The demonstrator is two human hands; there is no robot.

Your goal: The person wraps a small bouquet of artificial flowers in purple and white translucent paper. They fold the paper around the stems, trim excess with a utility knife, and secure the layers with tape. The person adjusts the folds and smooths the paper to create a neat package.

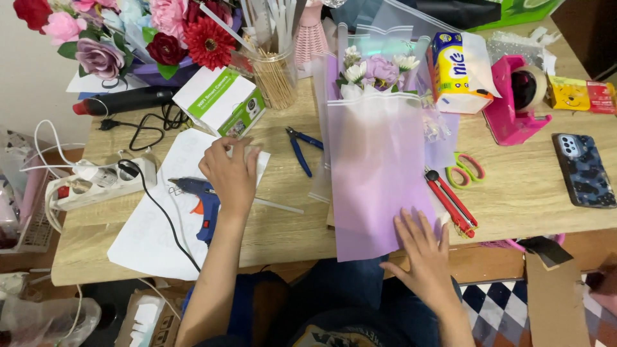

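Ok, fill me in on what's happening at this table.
A person sits at a wooden table doing craft work with flowers. The right hand rests flat on the lower edge of a translucent purple wrapping sheet, with small artificial flowers at its top. The left hand grips a small whitish object, too hidden to identify, above a blue glue gun lying on white paper. Blue pliers, a red cutter and green scissors lie untouched nearby.

White-green carton (222,101): 11 o'clock, tilted. Yellow-blue tissue pack (457,74): 1 o'clock, upright. Yellow box (569,93) and red box (601,97): 2 o'clock, side by side. Phone (584,169): 3 o'clock, patterned case up.
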